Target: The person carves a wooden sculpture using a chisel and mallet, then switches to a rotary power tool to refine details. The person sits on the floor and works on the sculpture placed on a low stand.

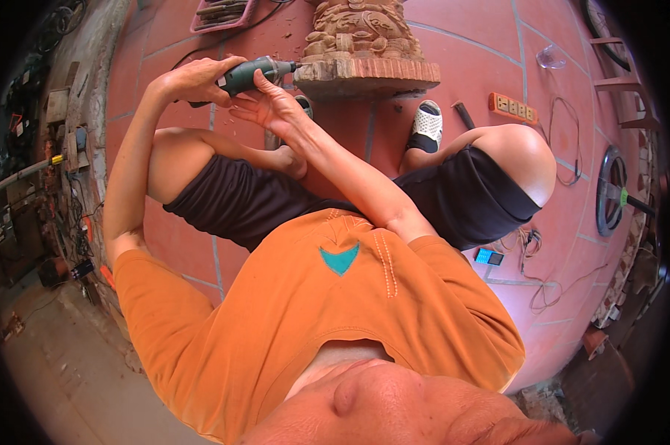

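Note:
A dark green rotary grinder [249, 76] lies slantwise at the upper left of centre, its grey nose pointing right. My left hand [201, 80] is closed around its rear body. Against the front part of its body rests the thumb of my right hand [272, 107]; the other fingers are stretched out and apart, below the tool. The grinder's tip reaches the left edge of a carved brown block [364, 37] with a thick flat base [372, 74]. Whether the tip touches that edge I cannot tell.
A pink basket [223, 15] of long pieces stands at the far left. To the right are a hammer-like handle [464, 115], an orange power strip [513, 108], a clear cup [550, 57] and a small lit phone [489, 256]. Cables lie on the red tiles [468, 67].

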### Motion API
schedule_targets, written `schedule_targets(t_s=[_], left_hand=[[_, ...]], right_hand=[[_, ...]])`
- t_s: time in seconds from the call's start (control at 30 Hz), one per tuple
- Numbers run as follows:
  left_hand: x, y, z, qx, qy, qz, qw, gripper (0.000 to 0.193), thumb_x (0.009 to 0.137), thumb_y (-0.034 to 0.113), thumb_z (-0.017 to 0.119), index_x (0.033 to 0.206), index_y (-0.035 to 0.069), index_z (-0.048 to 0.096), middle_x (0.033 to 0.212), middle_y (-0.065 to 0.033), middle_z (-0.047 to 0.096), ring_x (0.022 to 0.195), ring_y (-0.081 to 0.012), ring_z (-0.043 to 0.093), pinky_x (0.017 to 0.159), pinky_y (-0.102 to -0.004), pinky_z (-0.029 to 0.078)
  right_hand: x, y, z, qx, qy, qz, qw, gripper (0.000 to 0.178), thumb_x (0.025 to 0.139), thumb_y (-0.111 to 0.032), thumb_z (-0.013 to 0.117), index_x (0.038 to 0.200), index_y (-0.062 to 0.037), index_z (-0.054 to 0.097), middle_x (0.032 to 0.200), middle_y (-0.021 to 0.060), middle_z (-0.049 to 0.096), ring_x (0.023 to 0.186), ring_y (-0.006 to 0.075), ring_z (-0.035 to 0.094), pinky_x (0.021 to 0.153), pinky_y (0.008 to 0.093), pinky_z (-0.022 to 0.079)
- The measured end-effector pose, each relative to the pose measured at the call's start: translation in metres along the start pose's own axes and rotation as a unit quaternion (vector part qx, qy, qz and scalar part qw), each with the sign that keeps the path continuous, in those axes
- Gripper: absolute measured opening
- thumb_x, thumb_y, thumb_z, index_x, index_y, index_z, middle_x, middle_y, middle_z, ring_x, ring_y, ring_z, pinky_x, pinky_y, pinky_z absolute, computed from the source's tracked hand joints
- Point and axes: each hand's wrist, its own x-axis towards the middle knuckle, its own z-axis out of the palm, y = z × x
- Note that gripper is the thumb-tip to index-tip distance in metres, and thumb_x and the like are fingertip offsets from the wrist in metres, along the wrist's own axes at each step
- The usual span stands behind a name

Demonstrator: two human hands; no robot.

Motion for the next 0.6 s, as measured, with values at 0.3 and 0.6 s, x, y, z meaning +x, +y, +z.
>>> schedule_targets(t_s=[0.3, 0.6], left_hand=[[0.001, -0.004, 0.001, -0.012, -0.015, 0.008, 1.0, 0.093, 0.068, 0.02, 0.077, 0.153, 0.014, 0.038, 0.071, -0.0129, 0.063, 0.055, -0.0247, 0.064, 0.054, -0.0384, 0.056], [0.002, -0.005, 0.003, 0.001, -0.025, -0.011, 1.0, 0.088, 0.066, 0.025, 0.076, 0.148, 0.02, 0.045, 0.081, -0.0159, 0.068, 0.067, -0.0302, 0.069, 0.062, -0.0424, 0.056]], right_hand=[[0.0, 0.004, -0.003, -0.013, 0.003, -0.015, 1.0, 0.063, 0.089, -0.048, 0.075, 0.136, -0.0112, 0.057, 0.122, 0.0123, 0.068, 0.117, 0.0354, 0.066, 0.098, 0.0569, 0.055], [-0.007, 0.008, 0.001, 0.004, 0.01, -0.015, 1.0, 0.063, 0.089, -0.044, 0.076, 0.138, -0.0101, 0.055, 0.129, 0.0136, 0.066, 0.123, 0.0348, 0.063, 0.101, 0.0546, 0.055]])
